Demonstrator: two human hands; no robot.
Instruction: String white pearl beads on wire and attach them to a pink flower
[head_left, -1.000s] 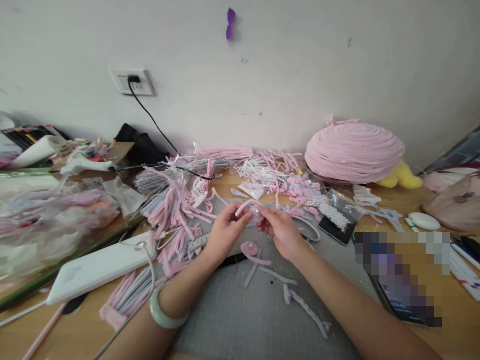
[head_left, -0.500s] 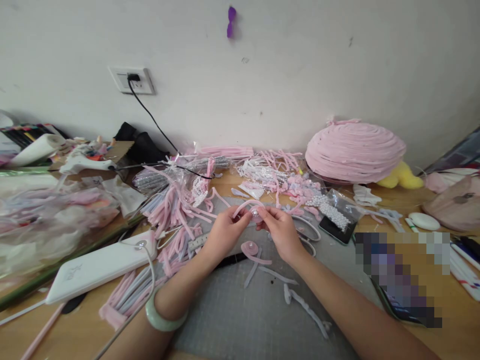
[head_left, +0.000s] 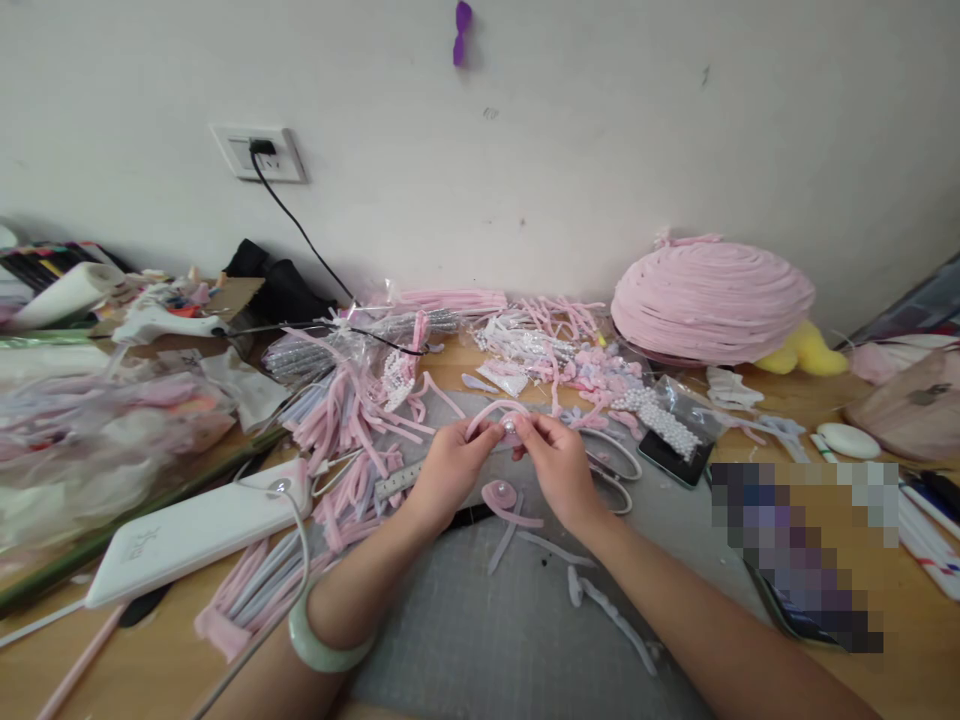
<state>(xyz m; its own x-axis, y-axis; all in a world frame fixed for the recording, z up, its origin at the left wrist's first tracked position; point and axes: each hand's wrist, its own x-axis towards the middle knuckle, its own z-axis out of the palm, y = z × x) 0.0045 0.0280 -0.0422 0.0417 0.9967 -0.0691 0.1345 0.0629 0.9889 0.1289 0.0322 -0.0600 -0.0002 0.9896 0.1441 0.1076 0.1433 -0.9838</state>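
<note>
Both hands meet over the grey cutting mat [head_left: 465, 640] and pinch one pink pipe cleaner [head_left: 491, 408], coiled around a white pearl bead [head_left: 510, 428]. My left hand [head_left: 454, 470] holds its left side, where a loose length arches up between the hands. My right hand [head_left: 559, 465] is closed on the right side of the coil; its lower fingers are partly hidden. Just below the hands, a second pink coil [head_left: 500, 495] with a pearl centre and a straight tail lies on the mat, across a pale strip [head_left: 504, 540].
White-handled scissors [head_left: 626, 455] lie right of my right hand. Bundled pink and grey pipe cleaners [head_left: 337, 410], a ruler [head_left: 399, 481] and a white power bank [head_left: 199, 530] are at left. Bagged pearls [head_left: 667, 425], a large pink roll [head_left: 712, 300] and a phone [head_left: 802, 600] stand right.
Both hands stay closed on the pink coil at nearly the same spot, with only slight finger shifts. The whole view has tilted a little.
</note>
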